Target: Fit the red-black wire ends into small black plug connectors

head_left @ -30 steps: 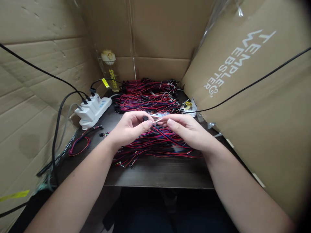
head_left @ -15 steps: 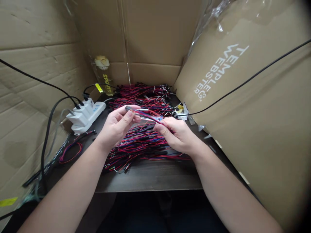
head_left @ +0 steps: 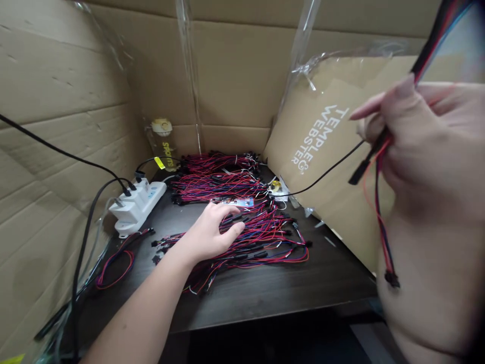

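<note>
My right hand (head_left: pixel 428 136) is raised close to the camera at the right, closed around a wire harness (head_left: pixel 382 222) of red, black and blue wires. A small black connector dangles at its lower end, and a black sleeved part pokes out beside my fingers. The harness's upper end runs out of view at the top right. My left hand (head_left: pixel 214 230) hovers over or rests on the near pile of wire harnesses (head_left: pixel 257 237), thumb and fingers apart and holding nothing; whether it touches the wires I cannot tell.
Two more harness bundles (head_left: pixel 215 184) lie at the back. A white power strip (head_left: pixel 138 205) with plugs and black cables stands left, near a single coiled harness (head_left: pixel 115 268). A yellow-capped bottle (head_left: pixel 162 141) is in the corner. Cardboard walls (head_left: pixel 235 76) enclose the dark table (head_left: pixel 273 293).
My right hand has lifted the harness from above the pile up to the far right. My left hand has released it and lowered to the near pile. The view has shifted.
</note>
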Tool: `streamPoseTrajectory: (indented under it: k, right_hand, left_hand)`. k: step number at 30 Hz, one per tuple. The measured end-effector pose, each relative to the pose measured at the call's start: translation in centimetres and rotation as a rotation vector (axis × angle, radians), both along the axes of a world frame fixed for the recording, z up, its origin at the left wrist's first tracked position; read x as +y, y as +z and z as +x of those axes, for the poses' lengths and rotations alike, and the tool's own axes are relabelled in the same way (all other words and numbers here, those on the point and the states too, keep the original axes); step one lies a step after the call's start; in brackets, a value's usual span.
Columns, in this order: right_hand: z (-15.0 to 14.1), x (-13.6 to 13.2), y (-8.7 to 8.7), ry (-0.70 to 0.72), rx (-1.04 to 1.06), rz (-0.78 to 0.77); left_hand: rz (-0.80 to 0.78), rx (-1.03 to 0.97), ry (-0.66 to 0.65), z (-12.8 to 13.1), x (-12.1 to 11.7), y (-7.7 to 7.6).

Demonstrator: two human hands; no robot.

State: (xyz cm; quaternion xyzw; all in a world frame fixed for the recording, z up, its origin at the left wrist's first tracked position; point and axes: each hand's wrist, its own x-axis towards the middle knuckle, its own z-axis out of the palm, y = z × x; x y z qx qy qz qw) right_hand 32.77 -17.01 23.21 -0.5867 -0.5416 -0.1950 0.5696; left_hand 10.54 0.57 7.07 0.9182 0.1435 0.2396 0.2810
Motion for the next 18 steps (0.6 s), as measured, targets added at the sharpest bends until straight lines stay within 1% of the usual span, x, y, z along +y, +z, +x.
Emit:
streamPoseTrajectory:
  k: [1, 3, 5, 7, 10, 11, 12, 14, 15, 16, 17, 18]
  right_hand:
    - [-0.2, 1.1, 0.4, 0.031, 0.045, 0.067]
    - [-0.7, 3.6, 0.8, 0.142, 0.163, -0.009]
    - [-1.4, 6.1, 0.5, 0.192, 0.272, -0.103]
    - [-2.0, 8.4, -0.3, 0.221, 0.361, -0.114]
    - [-2.0, 11.3, -2.3, 0.305, 0.429, -0.122]
    - [-1.8, 12.1, -3.1, 0.33, 0.463, -0.101]
    - [-1.4, 12.7, -4.0, 0.347, 0.509, -0.073]
    - [-0.6, 13.4, -5.8, 0.406, 0.645, -0.087]
    - [-0.2, 13.6, -6.7, 0.426, 0.718, -0.108]
    - [0.2, 13.7, -7.7, 0.438, 0.786, -0.142]
    - [0.4, 13.7, -8.8, 0.443, 0.845, -0.184]
    - [0.6, 13.6, -9.9, 0.451, 0.888, -0.239]
  left_hand:
    - [-0.032, -0.017, -0.004, 0.0, 0.0, 0.0]
    - [-0.113, -0.07, -0.013, 0.1, 0.3, -0.2]
    - [-0.257, -0.14, -0.007, 0.2, 0.6, -0.4]
    - [-0.5, -0.225, -0.006, 0.3, 1.1, -0.4]
    - [-0.964, -0.303, -0.052, 0.0, 1.8, 0.2]
    - [-1.083, -0.305, -0.046, -0.3, 2.1, 0.6]
    - [-1.161, -0.313, -0.006, -0.6, 2.4, 0.9]
    - [-1.223, -0.366, 0.14, -1.2, 3.3, 1.5]
    - [-1.196, -0.408, 0.231, -1.6, 3.8, 1.6]
    - [-1.132, -0.439, 0.331, -1.9, 4.4, 1.5]
    - [-1.037, -0.447, 0.458, -2.1, 5.1, 1.4]
    - [-0.939, -0.428, 0.559, -2.4, 5.8, 1.1]
